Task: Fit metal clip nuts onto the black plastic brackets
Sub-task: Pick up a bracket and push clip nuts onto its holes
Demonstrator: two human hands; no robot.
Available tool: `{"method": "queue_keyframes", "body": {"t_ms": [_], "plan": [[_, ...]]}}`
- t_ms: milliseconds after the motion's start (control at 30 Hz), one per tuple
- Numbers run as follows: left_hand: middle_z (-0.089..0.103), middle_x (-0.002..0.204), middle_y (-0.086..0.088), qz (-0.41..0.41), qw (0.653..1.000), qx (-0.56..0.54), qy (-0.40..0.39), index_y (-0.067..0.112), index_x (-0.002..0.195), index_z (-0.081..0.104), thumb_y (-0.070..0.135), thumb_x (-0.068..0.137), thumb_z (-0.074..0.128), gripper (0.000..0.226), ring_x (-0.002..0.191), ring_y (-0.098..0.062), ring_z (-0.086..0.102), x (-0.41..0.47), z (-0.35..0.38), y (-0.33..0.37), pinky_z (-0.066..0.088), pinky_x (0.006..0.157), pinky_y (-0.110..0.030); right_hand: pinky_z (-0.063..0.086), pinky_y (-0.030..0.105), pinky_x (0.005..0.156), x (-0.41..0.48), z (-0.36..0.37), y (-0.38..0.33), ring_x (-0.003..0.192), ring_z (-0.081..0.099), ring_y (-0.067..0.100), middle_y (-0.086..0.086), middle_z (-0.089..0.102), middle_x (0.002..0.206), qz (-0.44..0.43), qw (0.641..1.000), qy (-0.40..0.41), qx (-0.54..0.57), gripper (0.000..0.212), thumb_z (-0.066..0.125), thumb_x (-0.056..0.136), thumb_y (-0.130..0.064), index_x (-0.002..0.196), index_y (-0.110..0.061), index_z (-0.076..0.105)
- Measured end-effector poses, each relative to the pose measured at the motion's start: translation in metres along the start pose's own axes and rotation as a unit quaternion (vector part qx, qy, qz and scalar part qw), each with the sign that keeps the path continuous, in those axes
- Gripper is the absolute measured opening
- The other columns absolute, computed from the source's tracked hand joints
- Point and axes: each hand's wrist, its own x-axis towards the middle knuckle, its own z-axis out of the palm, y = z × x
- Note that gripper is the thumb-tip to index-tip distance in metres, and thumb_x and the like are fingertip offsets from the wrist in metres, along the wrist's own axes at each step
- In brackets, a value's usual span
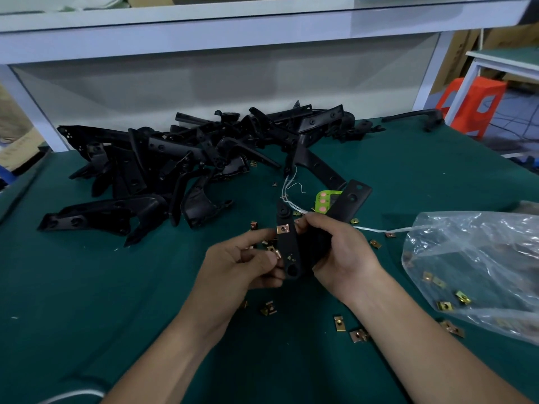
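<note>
Your right hand (341, 252) grips the bracket (287, 244) above the green mat (87, 287). Your left hand (242, 266) pinches a clip nut (277, 253) at its left edge. The bracket pile (175, 158) lies beyond, and the bag (466, 243) is to the right.

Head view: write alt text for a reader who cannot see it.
The right hand holds a black plastic bracket bearing one brass-coloured metal clip nut; the left hand pinches a second nut beside it. Loose nuts litter the green table.
</note>
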Motion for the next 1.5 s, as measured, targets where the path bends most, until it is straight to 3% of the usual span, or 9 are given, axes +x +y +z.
{"method": "queue_keyframes", "body": {"t_ms": [67,267,533,600,667,800,1033,1267,1500], "plan": [[0.074,0.082,-0.018,-0.017,1.000,-0.009,0.002,0.006,0.110,0.076,-0.006,0.090,0.066,0.025,0.068,-0.019,0.071,-0.001,-0.001,0.001,0.057,0.062,-0.024,0.055,0.037,0.076,-0.001,0.000,-0.002,0.077,0.066,0.022,0.003,0.066,0.081,0.009,1.000,-0.001,0.000,0.011,0.067,0.090,-0.019,0.081,-0.012,0.067],[0.071,0.069,-0.021,-0.041,0.999,-0.011,0.031,0.011,0.086,0.081,-0.004,0.067,0.076,0.024,0.053,-0.022,0.066,-0.003,-0.002,0.005,0.053,0.049,-0.022,0.055,0.031,0.060,-0.003,0.001,-0.002,0.073,0.065,0.022,0.003,0.064,0.080,0.022,1.000,-0.010,-0.016,0.016,0.066,0.091,-0.022,0.077,-0.014,0.066],[0.072,0.070,-0.021,-0.010,0.999,0.030,0.039,0.018,0.104,0.079,-0.017,0.080,0.072,0.044,0.054,-0.022,0.067,-0.004,-0.003,0.009,0.054,0.051,-0.023,0.055,0.030,0.058,-0.007,0.006,-0.002,0.068,0.064,0.020,0.004,0.063,0.078,0.026,0.999,-0.014,-0.029,0.016,0.064,0.092,-0.021,0.078,-0.013,0.064],[0.073,0.075,-0.022,-0.027,1.000,0.005,-0.004,0.016,0.110,0.078,-0.004,0.079,0.078,0.037,0.059,-0.021,0.069,-0.004,-0.001,0.008,0.055,0.054,-0.022,0.054,0.030,0.057,-0.008,0.007,-0.003,0.067,0.062,0.020,0.006,0.062,0.080,0.029,0.999,-0.016,-0.032,0.015,0.063,0.092,-0.020,0.080,-0.012,0.062],[0.073,0.077,-0.021,-0.050,0.998,-0.012,-0.040,0.012,0.116,0.075,0.012,0.070,0.083,0.047,0.063,-0.020,0.071,-0.005,0.001,0.007,0.055,0.055,-0.021,0.054,0.030,0.056,-0.010,0.008,-0.004,0.068,0.061,0.021,0.008,0.061,0.084,0.031,0.999,-0.019,-0.038,0.014,0.064,0.091,-0.021,0.081,-0.012,0.062],[0.074,0.077,-0.017,-0.063,0.997,-0.015,-0.051,0.014,0.106,0.080,0.023,0.059,0.088,0.048,0.064,-0.017,0.071,-0.005,0.001,0.008,0.055,0.055,-0.020,0.053,0.030,0.053,-0.013,0.007,-0.008,0.065,0.062,0.020,0.007,0.061,0.084,0.044,0.997,-0.036,-0.051,0.018,0.063,0.091,-0.023,0.076,-0.013,0.062],[0.072,0.074,-0.016,-0.059,0.997,-0.025,-0.050,0.022,0.110,0.079,0.014,0.065,0.088,0.047,0.059,-0.017,0.069,-0.006,0.000,0.007,0.053,0.053,-0.020,0.052,0.029,0.050,-0.015,0.009,-0.011,0.058,0.061,0.017,0.003,0.059,0.072,0.042,0.997,-0.039,-0.050,0.020,0.062,0.093,-0.023,0.076,-0.012,0.061],[0.074,0.079,-0.019,-0.057,0.995,-0.029,-0.071,0.026,0.112,0.078,0.023,0.060,0.091,0.054,0.061,-0.019,0.069,-0.006,-0.001,0.007,0.054,0.054,-0.022,0.051,0.025,0.050,-0.017,0.011,-0.011,0.059,0.059,0.018,0.005,0.058,0.075,0.010,0.998,-0.024,-0.055,0.018,0.061,0.093,-0.017,0.075,-0.011,0.061],[0.072,0.076,-0.022,-0.045,0.997,-0.017,-0.067,0.031,0.113,0.076,0.015,0.063,0.089,0.054,0.058,-0.020,0.067,-0.006,-0.001,0.003,0.053,0.052,-0.023,0.053,0.028,0.053,-0.016,0.010,-0.009,0.065,0.060,0.019,0.005,0.060,0.076,0.004,0.997,-0.025,-0.076,0.018,0.064,0.091,-0.017,0.074,-0.012,0.064]]}}
